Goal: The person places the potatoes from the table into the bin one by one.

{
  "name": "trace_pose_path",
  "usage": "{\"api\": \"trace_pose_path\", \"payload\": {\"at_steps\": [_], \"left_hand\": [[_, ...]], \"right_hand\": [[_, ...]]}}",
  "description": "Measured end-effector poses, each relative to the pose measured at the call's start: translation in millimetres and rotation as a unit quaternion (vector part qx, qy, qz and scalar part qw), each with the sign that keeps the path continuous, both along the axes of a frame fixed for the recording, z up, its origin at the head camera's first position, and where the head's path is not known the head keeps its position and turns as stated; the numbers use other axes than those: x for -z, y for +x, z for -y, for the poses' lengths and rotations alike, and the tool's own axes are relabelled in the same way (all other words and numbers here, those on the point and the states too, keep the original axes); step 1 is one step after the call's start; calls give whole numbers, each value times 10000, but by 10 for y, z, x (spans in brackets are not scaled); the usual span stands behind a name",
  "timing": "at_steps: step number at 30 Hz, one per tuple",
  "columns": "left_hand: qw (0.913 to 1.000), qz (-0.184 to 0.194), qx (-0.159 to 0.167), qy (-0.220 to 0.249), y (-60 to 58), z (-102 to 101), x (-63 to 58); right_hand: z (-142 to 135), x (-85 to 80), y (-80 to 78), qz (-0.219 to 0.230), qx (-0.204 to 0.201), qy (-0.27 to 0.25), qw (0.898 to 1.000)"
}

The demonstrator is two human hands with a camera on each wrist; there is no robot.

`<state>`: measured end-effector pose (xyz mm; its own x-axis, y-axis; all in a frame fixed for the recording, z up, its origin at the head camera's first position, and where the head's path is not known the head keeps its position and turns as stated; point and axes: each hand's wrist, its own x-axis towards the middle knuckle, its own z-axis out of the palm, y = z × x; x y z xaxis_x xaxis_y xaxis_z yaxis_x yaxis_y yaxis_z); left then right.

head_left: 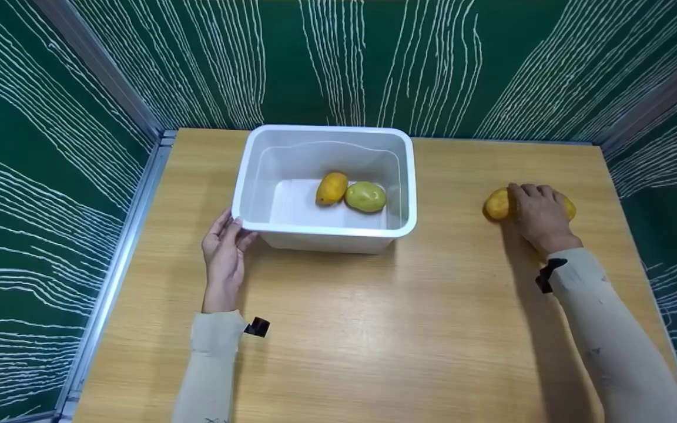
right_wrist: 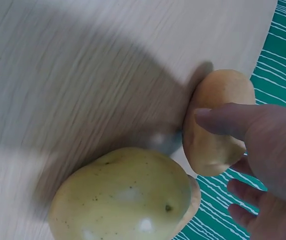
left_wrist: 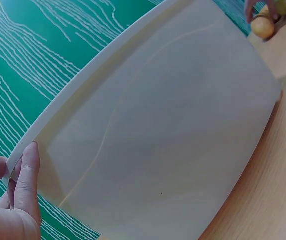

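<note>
Because the orange fruit [right_wrist: 208, 147] lies on the table [head_left: 338, 329] with others close by it, the step in hand, which I take to be getting a sound hold on it, asks for a tidy grip. The right hand [head_left: 541, 214] comes down over it well to the right of the bin [head_left: 324, 229], with the thumb laid across one face and a finger bent in behind (how firmly they press, I cannot tell). It would help to bring the other fingers in low on the far side, so that the smooth, rounded body does not squirt out or roll. Just beside it sits a pale fruit [right_wrist: 122, 195], with part of a third fruit [right_wrist: 188, 207] showing past its edge; a straight lift should avoid nudging either. The left hand [head_left: 225, 252] pinches the bin's rim at the near left corner, and a light hold there should be enough to steady it without tipping it. Inside, a yellow fruit [head_left: 332, 188] and a green fruit [head_left: 365, 197] lie side by side, both toward the right half of the floor.
</note>
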<state>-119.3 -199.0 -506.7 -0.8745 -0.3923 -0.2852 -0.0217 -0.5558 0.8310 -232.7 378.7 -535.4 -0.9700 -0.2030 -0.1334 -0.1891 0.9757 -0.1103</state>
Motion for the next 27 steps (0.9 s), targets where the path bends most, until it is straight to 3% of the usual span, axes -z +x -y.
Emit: {"api": "trace_pose_path", "payload": {"at_steps": [11, 20, 27], "left_hand": [[10000, -32, -64, 36, 3, -9, -2], [10000, -57, -42, 43, 4, 3, 8], [10000, -33, -18, -3, 3, -2, -2]], "right_hand": [[-18, 33, -76, -43, -107, 53, 9999], [22, -24, -40, 163, 5, -60, 9998], [44, -101, -1, 9, -120, -169, 9998]]}}
